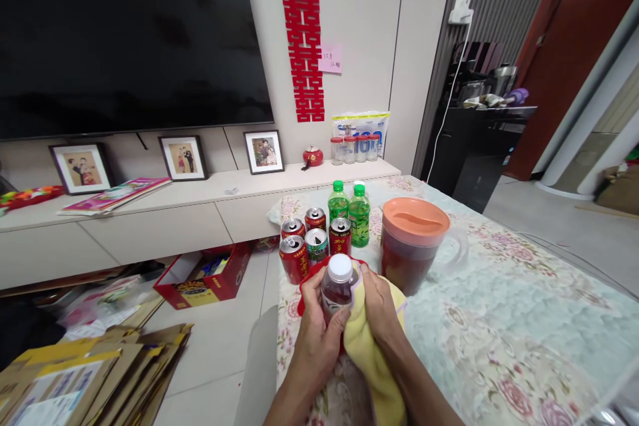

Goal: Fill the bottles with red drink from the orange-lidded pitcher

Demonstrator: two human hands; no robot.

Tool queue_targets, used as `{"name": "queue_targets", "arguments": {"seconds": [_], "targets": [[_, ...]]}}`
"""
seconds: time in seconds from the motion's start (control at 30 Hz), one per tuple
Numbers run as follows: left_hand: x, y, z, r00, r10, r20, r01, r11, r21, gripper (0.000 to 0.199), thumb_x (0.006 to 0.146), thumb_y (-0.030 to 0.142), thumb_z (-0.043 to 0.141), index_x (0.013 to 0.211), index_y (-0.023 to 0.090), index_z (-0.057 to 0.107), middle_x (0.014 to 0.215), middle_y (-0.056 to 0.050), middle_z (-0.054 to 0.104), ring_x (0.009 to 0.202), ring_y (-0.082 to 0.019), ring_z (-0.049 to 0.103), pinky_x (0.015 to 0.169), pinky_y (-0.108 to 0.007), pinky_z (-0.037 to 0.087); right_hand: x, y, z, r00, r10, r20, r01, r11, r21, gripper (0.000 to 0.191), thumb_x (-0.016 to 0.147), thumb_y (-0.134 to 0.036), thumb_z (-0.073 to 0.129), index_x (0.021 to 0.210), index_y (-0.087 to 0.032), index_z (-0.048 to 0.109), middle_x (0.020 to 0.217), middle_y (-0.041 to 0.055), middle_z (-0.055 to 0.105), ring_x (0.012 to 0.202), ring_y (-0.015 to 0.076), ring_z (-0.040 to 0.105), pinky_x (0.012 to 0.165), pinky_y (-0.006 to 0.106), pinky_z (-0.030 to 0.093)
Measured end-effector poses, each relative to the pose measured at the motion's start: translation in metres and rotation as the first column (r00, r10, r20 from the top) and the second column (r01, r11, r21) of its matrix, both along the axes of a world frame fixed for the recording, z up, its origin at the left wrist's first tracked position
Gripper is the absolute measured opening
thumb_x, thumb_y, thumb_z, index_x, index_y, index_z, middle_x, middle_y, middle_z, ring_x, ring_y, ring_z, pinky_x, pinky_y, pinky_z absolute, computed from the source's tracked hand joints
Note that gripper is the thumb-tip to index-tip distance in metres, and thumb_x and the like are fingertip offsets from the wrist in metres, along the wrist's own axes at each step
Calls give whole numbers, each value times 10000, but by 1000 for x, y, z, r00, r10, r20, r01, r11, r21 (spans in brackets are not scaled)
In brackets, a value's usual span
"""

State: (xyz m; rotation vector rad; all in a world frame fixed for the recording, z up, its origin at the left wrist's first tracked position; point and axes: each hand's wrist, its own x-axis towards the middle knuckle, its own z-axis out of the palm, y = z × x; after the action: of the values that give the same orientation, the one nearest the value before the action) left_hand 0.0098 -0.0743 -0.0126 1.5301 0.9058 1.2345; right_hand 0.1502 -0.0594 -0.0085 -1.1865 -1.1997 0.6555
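Wrapped round a clear bottle of dark drink with a white cap (339,269) is my left hand (319,329). My right hand (380,306) grips a yellow cloth (364,339) and presses it against the bottle's right side; the cloth hangs down toward me. Under the bottle, partly hidden, shows something red (304,289). Just beyond stand several drink cans, mostly red (293,259), one of them green and white (317,246). Behind them are two green bottles (360,216). To the right is a pitcher of dark liquid with an orange lid (414,239).
A floral tablecloth (499,299) covers the table. Beyond it runs a white cabinet (194,203) with framed photos and several red-lidded jars (349,150). On the floor at left are a red box (210,279) and flattened cardboard (94,373).
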Motion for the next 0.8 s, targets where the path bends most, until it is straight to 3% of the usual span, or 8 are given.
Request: {"name": "queue_targets", "arguments": {"seconds": [0.1, 0.2, 0.33, 0.47, 0.63, 0.8], "targets": [[-3, 2, 4, 999, -25, 43, 27, 999, -33, 644, 891, 351, 661, 1431, 253, 324, 1516, -139, 460, 1393, -288, 486, 1183, -505, 348, 3, 5, -5, 1000, 9, -4, -9, 999, -36, 475, 991, -514, 443, 750, -205, 712, 750, 56, 733, 718, 223, 656, 690, 324, 528], [-5, 7, 12, 999, -10, -32, 8, 999, -33, 691, 790, 325, 742, 1402, 250, 431, 1489, -116, 485, 1412, -313, 451, 1200, -505, 315, 4, 6, -7, 1000, 20, -16, -21, 999, -50, 478, 962, -540, 484, 672, -214, 680, 681, 42, 706, 655, 216, 620, 636, 322, 513], [-2, 10, 18, 989, 10, -148, -17, 999, -45, 667, 669, 289, 790, 1279, 210, 531, 1293, -107, 597, 1286, -338, 551, 1131, -515, 393, 2, 5, -6, 998, 21, -50, -23, 999, -41, 472, 953, -551, 493, 703, -207, 696, 691, 44, 702, 676, 218, 623, 641, 323, 513], [7, 8, 17, 999, -49, -9, 48, 994, -99, 692, 728, 387, 768, 1299, 203, 423, 1245, -106, 632, 1145, -287, 645, 1021, -453, 494, 0, 0, -2, 996, 31, -78, -32, 999, -11, 448, 973, -518, 469, 825, -188, 733, 767, 56, 722, 761, 227, 657, 692, 323, 532], [13, 5, 29, 993, 116, 22, -114, 992, -61, 730, 712, 455, 800, 1274, 205, 406, 1226, -115, 635, 1111, -274, 659, 993, -427, 519, -3, -4, 1, 994, 76, -79, -74, 997, 31, 399, 1006, -447, 427, 1045, -189, 730, 954, 71, 749, 915, 228, 681, 802, 329, 550], [20, 2, 52, 978, 202, 58, -203, 979, -1, 695, 708, 408, 800, 1262, 225, 421, 1188, -84, 654, 1054, -243, 678, 956, -387, 543, -6, -3, 3, 999, 31, -11, -30, 998, 47, 419, 1038, -429, 403, 909, -190, 722, 845, 45, 728, 789, 198, 672, 751, 328, 571]]}}
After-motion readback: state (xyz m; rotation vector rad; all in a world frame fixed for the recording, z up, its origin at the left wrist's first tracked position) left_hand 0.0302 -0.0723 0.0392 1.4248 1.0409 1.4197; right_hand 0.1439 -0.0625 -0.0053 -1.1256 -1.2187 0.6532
